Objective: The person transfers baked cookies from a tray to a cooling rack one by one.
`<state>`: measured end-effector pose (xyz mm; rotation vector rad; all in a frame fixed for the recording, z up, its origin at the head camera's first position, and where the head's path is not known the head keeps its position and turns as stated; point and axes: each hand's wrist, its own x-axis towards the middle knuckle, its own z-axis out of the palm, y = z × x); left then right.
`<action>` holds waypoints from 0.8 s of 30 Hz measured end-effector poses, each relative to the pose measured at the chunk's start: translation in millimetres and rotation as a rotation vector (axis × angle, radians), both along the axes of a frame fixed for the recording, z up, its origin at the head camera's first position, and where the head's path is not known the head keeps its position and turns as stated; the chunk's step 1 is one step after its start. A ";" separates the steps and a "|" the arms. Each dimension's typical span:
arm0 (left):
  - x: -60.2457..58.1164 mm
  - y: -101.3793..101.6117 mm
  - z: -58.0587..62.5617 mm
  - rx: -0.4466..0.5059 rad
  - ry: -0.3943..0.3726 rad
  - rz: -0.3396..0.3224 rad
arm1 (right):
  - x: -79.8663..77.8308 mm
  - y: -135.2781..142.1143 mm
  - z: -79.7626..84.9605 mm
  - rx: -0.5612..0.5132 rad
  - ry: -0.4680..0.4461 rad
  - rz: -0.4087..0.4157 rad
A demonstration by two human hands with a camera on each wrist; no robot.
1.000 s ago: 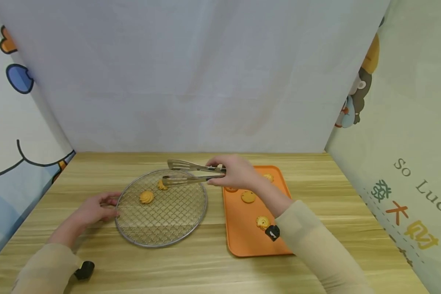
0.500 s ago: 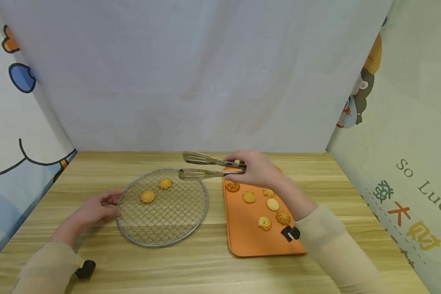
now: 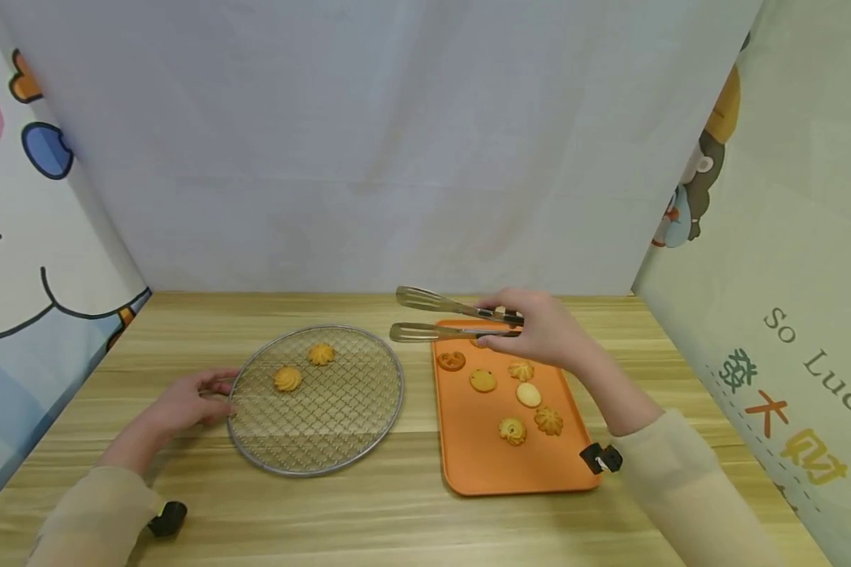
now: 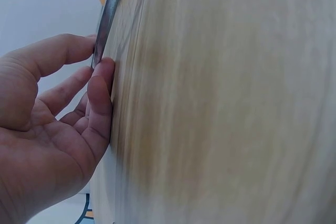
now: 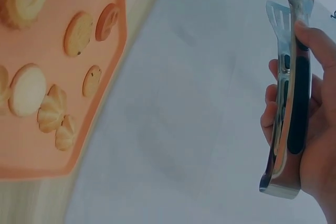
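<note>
My right hand [image 3: 549, 331] grips metal food tongs [image 3: 432, 334] over the far end of the orange tray [image 3: 489, 468]. The tongs' two slotted ends stand apart with nothing between them, pointing left. In the right wrist view, the tongs [image 5: 299, 108] show dark grip pads. Several cookies lie on the tray, among them a pretzel-shaped one [image 3: 451, 361] and a pale round one [image 3: 528, 394]. At the left, my left hand [image 3: 187, 402] pinches the rim of a round wire rack [image 3: 312, 474] between thumb and fingers. A swirled cookie [image 3: 288, 379] and a ridged cookie [image 3: 321, 353] rest on the rack.
The rack and tray lie on a wood-grain table [image 3: 369, 512], with a strip of tabletop between them. A pale grey cloth [image 3: 397, 157] hangs behind the table. Printed cartoon panels stand at both sides.
My right hand has moved the tongs right, from over the rack toward the tray. The ridged cookie is now uncovered, and more tray cookies show. The left hand keeps its place at the rim.
</note>
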<state>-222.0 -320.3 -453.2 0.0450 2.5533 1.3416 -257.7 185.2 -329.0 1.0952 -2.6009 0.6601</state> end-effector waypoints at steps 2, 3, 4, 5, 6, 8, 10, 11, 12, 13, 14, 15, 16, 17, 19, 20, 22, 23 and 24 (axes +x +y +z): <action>-0.7 -0.6 -0.9 0.000 0.002 -0.003 | -0.3 6.3 -1.9 -0.009 0.014 -0.003; -1.2 -1.0 -1.7 0.000 0.004 -0.004 | -0.4 9.5 -3.0 -0.014 0.019 -0.004; -2.1 -1.4 -2.7 0.000 0.006 -0.006 | -0.6 12.7 -4.4 -0.019 0.027 -0.005; -2.8 -1.8 -3.5 0.000 0.007 -0.008 | -0.7 15.7 -5.8 -0.020 0.035 -0.010; -3.3 -2.0 -4.0 0.002 0.009 -0.009 | -0.8 18.6 -7.3 -0.022 0.043 -0.014; -3.9 -2.2 -4.4 0.005 0.011 -0.009 | -1.8 24.2 -11.1 -0.024 0.051 -0.023; -3.7 -2.0 -3.9 0.006 0.010 -0.005 | -2.0 28.8 -14.6 -0.023 0.044 -0.043; -3.4 -1.8 -3.4 0.006 0.009 -0.004 | -2.2 30.7 -16.5 -0.022 0.035 -0.052; -3.0 -1.6 -3.0 0.005 0.008 -0.003 | -2.5 32.8 -18.8 -0.020 0.025 -0.062; -2.6 -1.5 -2.6 0.004 0.007 -0.002 | -2.7 34.7 -21.3 -0.015 0.015 -0.074; -2.3 -1.4 -2.3 0.002 0.007 -0.002 | -3.1 36.6 -24.2 -0.008 0.005 -0.087; -1.9 -1.2 -2.0 0.001 0.006 0.000 | -3.6 38.4 -27.2 -0.004 -0.006 -0.097; -1.6 -1.2 -1.8 -0.001 0.006 0.000 | -4.0 40.2 -30.3 0.002 -0.015 -0.108; -1.4 -1.1 -1.7 -0.002 0.005 0.001 | -4.7 41.8 -33.7 0.011 -0.018 -0.120; -1.0 -0.8 -1.2 -0.004 0.006 0.002 | -6.3 45.0 -40.7 0.021 -0.030 -0.138; -0.8 -0.7 -0.9 -0.004 0.007 0.002 | -7.2 46.4 -44.1 0.020 -0.035 -0.140; -0.3 -0.5 0.0 -0.001 0.007 0.005 | -9.3 48.9 -50.8 0.027 -0.044 -0.149; 0.1 -0.4 0.6 0.002 0.007 0.007 | -10.5 50.0 -54.0 0.031 -0.047 -0.151; 0.5 -0.2 1.3 0.007 0.005 0.010 | -11.5 50.9 -56.9 0.031 -0.056 -0.153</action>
